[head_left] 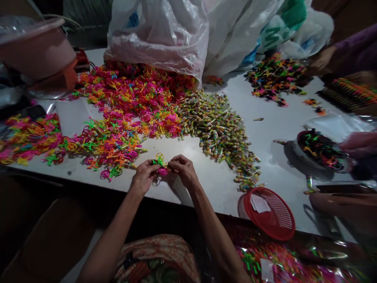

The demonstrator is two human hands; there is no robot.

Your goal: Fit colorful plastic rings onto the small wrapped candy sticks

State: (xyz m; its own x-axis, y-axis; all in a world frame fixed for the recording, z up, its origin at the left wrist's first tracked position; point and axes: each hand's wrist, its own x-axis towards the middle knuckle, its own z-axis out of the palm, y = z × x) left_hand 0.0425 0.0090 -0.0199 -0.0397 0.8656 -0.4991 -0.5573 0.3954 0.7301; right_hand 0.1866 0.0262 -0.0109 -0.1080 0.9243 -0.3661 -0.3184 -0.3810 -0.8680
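Note:
My left hand (144,176) pinches a small bunch of bright plastic pieces (160,160), green, yellow and pink, just above the white table's (173,147) front edge. From the other side my right hand (185,169) meets the bunch, thumb and fingers closed at its right end; what exactly they grip there is too small to make out. Behind my left hand spreads a heap of loose pink, orange, yellow and green plastic pieces (126,98). Beyond my right hand lies a pile of short, narrow wrapped tubes (218,122), mostly yellowish.
A red mesh basket (273,212) holding a paper slip stands at the front edge. Large plastic bags (159,35) line the back; a pink tub (38,47) is far left. Right are a dark mixed pile (275,78), a bowl (321,151) and another person's hand (322,61).

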